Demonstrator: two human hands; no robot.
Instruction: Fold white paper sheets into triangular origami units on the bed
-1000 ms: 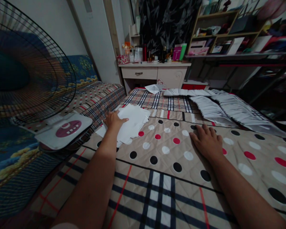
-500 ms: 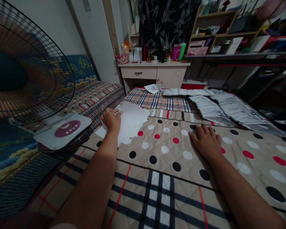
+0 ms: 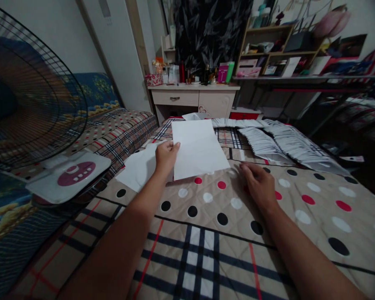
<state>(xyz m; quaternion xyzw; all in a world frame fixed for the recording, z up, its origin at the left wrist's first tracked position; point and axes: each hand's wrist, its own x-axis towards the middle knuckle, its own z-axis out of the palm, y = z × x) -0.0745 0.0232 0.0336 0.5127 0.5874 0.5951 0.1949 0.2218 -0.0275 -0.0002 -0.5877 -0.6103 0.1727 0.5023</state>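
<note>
My left hand [image 3: 166,157] pinches the left edge of a white sheet of paper [image 3: 198,149], thumb on top, and holds it raised above the bed. Under and left of that hand lies a loose stack of white paper [image 3: 140,164] on the dotted bedspread. My right hand [image 3: 258,183] is just right of the held sheet, apart from it. Its fingers are curled and point left toward the sheet's lower right corner; I see nothing in them. Beyond it lie long overlapping rows of folded white papers [image 3: 296,143].
A caged fan [image 3: 34,91] with a white base [image 3: 81,171] stands close on the left. Another white folded paper [image 3: 192,116] lies at the bed's far edge. Behind are a white dresser [image 3: 178,97] with bottles and boxes, and a shelf unit [image 3: 268,53] on the right.
My left hand has lifted a sheet off the stack and carried it right. My right hand has gone from lying flat on the bedspread to curled fingers. The view has shifted slightly right.
</note>
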